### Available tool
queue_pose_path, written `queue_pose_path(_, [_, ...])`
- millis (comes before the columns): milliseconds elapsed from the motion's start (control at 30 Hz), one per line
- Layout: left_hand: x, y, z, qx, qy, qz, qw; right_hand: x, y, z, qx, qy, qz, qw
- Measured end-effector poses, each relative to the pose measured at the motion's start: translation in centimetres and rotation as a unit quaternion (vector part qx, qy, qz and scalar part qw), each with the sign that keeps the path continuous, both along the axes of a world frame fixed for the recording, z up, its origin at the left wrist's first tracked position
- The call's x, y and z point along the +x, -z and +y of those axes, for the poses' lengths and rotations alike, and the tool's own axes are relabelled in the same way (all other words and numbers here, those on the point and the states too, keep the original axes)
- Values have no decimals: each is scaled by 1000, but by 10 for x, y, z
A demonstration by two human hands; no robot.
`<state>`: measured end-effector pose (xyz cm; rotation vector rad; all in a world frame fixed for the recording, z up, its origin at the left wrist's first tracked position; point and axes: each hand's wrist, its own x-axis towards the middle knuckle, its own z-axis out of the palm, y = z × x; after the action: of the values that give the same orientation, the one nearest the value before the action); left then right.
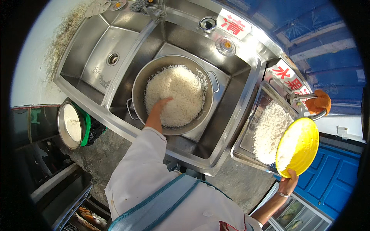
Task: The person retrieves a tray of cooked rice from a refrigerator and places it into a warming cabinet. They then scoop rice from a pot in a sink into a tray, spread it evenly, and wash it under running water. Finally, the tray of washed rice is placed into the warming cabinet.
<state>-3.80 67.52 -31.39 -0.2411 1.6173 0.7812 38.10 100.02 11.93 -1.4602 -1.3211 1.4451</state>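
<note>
My left hand (pixel 162 107) reaches into a mound of white rice (pixel 185 83), its fingertips partly sunk in the grains. A large round steel pot (pixel 138 76) with two loop handles holds this rice and stands in the right basin of the steel sink (pixel 199 157). Far to the right, my right hand (pixel 287 184) grips the lower rim of a yellow plastic bowl (pixel 309 150). The bowl is tilted beside a steel tray (pixel 239 151) and has white grains inside. A heap of rice (pixel 270 130) lies in that tray.
The left sink basin (pixel 95 60) has a drain and a few scattered grains. At lower left stands a steel bowl (pixel 78 111) with whitish contents. Behind the sink are a faucet (pixel 159 11), a sink strainer (pixel 226 46) and an orange cloth (pixel 318 102) on a tap.
</note>
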Motion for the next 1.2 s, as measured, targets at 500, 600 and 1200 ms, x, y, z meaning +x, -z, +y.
queue_pose_path(500, [-21,-45,37,-62,147,287,945,-229,146,-131,66,-325,-196,923])
queue_pose_path(600, [-20,-40,45,-103,61,379,917,-258,211,-122,457,-477,-327,676])
queue_pose_path(1200, [83,19,57,7,-508,-8,861,-235,323,-177,-214,-194,-253,923])
